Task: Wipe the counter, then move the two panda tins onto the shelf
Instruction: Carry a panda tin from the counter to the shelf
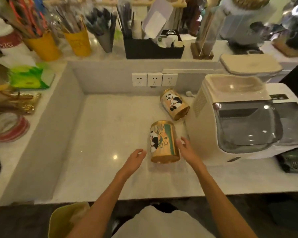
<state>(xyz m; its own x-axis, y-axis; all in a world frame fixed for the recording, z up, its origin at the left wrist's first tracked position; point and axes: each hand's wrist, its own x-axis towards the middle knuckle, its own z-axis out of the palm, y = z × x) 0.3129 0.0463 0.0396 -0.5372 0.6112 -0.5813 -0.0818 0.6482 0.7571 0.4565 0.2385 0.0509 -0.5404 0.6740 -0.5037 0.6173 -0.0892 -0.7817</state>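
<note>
Table (pixel 96 134): pale marble, sunk below a raised shelf (pixel 110 55) along its far edge.
Shelf containers: yellow cups (pixel 43 47) packed with straws; black caddy (pixel 153 48) holding papers and small items.
Near panda tin (pixel 163 143): standing right of table centre, between both hands.
Far panda tin (pixel 175 104): near the far edge, below the sockets (pixel 154 79).
Left hand (pixel 136 158): released, empty, just beside the near tin.
Right hand (pixel 185 146): fingers spread, at the tin's side; contact cannot be told.

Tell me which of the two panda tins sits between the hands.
The near panda tin, flanked by the left hand and right hand. The far panda tin sits back by the wall sockets.
</note>
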